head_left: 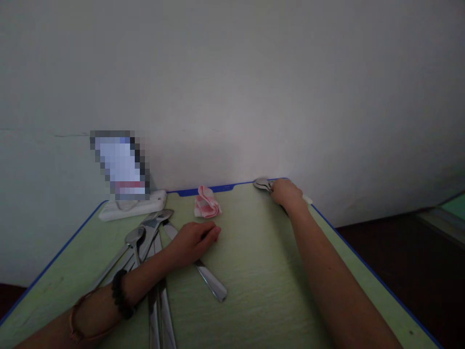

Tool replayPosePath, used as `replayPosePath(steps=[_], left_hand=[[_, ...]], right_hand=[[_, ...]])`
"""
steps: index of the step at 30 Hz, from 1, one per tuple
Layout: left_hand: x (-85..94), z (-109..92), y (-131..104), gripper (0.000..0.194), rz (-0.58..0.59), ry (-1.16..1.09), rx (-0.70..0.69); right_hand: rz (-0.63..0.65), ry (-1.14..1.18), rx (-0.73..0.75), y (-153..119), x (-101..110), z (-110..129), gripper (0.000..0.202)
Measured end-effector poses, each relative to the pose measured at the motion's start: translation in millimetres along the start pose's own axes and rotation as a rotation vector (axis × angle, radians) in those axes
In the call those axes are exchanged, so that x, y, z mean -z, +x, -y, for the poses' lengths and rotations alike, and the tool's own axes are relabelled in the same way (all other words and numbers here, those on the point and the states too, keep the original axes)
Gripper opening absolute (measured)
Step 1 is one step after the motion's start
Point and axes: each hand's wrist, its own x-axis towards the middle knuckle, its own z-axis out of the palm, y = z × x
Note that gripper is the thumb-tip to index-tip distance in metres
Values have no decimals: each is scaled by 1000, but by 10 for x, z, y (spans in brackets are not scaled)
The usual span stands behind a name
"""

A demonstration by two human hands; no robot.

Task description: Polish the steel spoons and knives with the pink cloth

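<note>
At the far right corner of the table, my right hand [286, 194] is closed around a spoon [260, 183]. Its bowl points left, and more metal shows beside it; how many pieces lie there is hidden by the hand. My left hand [196, 240] is closed, fingers curled, above a table knife [212, 283] that slants across the tabletop; nothing shows in it. Left of that hand lies a loose pile of metal cutlery, with a spoon [135, 236] on top and several long handles [154, 320] running toward me, partly covered by my left forearm.
A folded pink and white cloth [207, 202] sits near the back edge. At the back left, a blurred phone [121, 165] leans upright on a white stand [134, 207]. The pale green, blue-edged table [250, 300] meets a grey wall [232, 87] behind.
</note>
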Motion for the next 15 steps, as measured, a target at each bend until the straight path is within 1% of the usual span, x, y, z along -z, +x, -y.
replayPosePath(steps=[9,15], left_hand=[[6,-2,-4,39,6,3,-1],[10,-20,-9,38,12,5,5]], right_hand=[[18,-5,30,6,-12,-21,37],[17,-19,101,-20,20,-2,36]])
